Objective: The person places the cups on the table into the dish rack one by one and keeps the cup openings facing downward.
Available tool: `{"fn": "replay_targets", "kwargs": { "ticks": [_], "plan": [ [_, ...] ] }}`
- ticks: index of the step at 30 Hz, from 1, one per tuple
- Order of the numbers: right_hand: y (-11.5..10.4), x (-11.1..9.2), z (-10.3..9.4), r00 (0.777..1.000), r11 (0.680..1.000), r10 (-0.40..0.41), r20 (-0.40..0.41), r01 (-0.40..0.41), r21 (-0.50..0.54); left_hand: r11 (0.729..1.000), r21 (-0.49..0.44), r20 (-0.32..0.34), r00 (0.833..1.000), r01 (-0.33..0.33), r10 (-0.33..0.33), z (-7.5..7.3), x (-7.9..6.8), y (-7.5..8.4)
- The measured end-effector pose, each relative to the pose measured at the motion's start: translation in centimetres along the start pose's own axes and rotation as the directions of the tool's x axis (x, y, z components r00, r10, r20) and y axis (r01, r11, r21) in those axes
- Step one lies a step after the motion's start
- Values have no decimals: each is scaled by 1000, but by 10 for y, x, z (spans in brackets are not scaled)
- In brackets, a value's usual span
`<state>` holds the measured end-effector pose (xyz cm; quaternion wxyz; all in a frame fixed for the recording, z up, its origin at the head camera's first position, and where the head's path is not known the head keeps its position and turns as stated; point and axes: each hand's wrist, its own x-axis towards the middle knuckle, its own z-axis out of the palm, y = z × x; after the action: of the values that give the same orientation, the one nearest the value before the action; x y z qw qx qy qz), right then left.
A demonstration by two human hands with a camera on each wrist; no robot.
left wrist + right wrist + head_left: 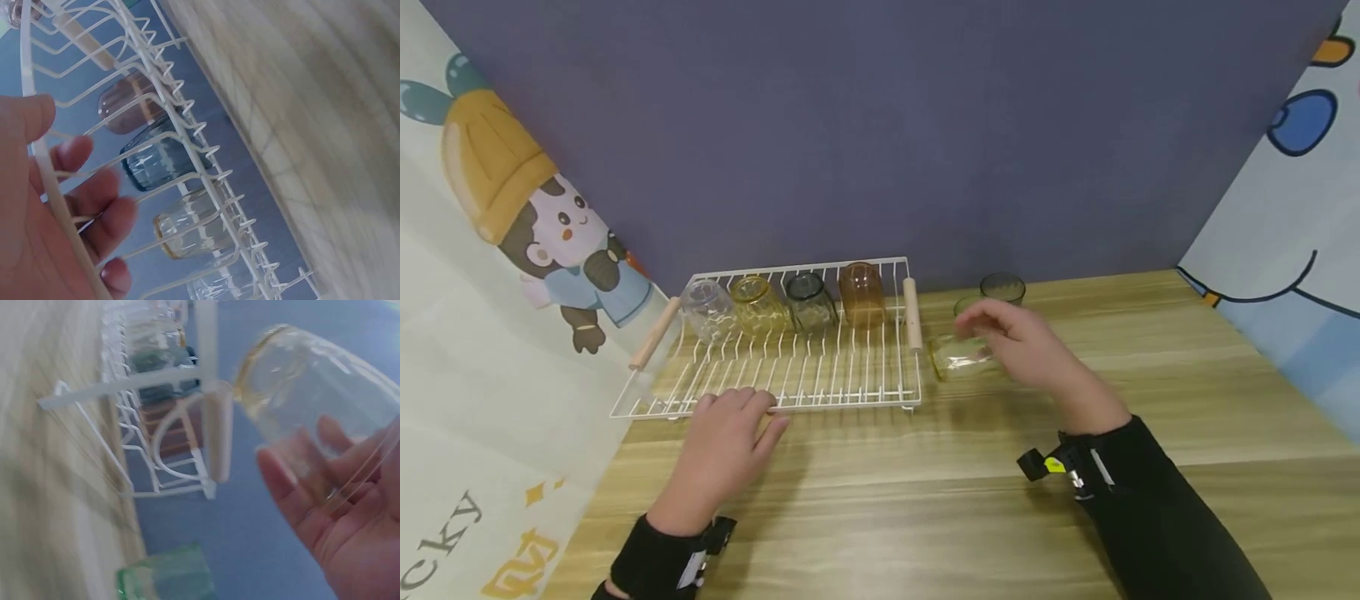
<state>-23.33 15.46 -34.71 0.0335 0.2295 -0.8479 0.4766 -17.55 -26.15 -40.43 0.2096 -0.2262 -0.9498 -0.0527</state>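
Observation:
My left hand [726, 446] grips the front rail of a white wire dish rack [844, 406], thumb on one side of the rail and fingertips on the other in the left wrist view. To the right of the rack, my right hand [1026, 346] holds a yellow-tinted drinking glass [306, 381], tilted with its amber rim towards the rack. Along the rack's back row stand a clear glass [709, 312], a yellow glass [760, 307], a dark grey glass [811, 305] and an orange-brown glass [862, 296].
Behind my right hand, a green glass [169, 575] and another dark glass [1002, 287] stand on the wood-grain table [910, 500]. Wooden handles [912, 315] top the rack's two ends. A blue-grey wall panel [880, 142] rises behind, with cartoon-printed sheets on both sides.

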Motion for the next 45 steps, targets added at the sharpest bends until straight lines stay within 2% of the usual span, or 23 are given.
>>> {"fn": "replay_targets", "kwargs": {
  "ticks": [7,13,17,20,23,25,30,33,37,39,40,41,45],
  "plan": [
    [0,2,16,997,996,-55,-54,58,62,999,-33,49,999,-14,15,-9,-1,-3],
    [-4,3,24,995,993,-54,-81,62,104,998,-60,-21,999,-26,25,-16,1,-1],
    [-7,3,31,995,976,-26,-96,46,212,987,-154,-60,998,-45,36,-19,12,8],
    [-9,4,39,994,941,-2,-110,40,336,966,-249,-68,996,-64,49,-20,24,21],
    [-12,3,50,993,911,27,-114,23,411,936,-344,-70,996,-74,54,-22,37,37],
    [-14,2,57,993,905,42,-107,8,425,910,-408,-62,997,-70,49,-24,44,48],
    [-20,-4,72,995,887,35,-94,12,461,830,-556,-59,998,-45,15,-30,59,78],
    [-25,-8,78,995,872,17,-95,31,488,758,-653,-41,999,-6,-27,-28,64,94],
    [-33,-11,84,996,883,14,-87,29,469,634,-770,23,996,71,-84,-23,62,107],
    [-37,-12,87,997,892,14,-82,24,451,602,-795,31,995,79,-90,-21,60,109],
    [-38,-13,89,997,889,7,-78,30,457,590,-803,27,995,77,-93,-20,59,110],
    [-40,-13,91,997,887,-7,-75,41,460,590,-804,14,996,65,-90,-20,58,111],
    [-46,-16,96,997,872,-41,-59,65,485,623,-782,-54,996,5,-76,-17,55,112]
  ]
}}
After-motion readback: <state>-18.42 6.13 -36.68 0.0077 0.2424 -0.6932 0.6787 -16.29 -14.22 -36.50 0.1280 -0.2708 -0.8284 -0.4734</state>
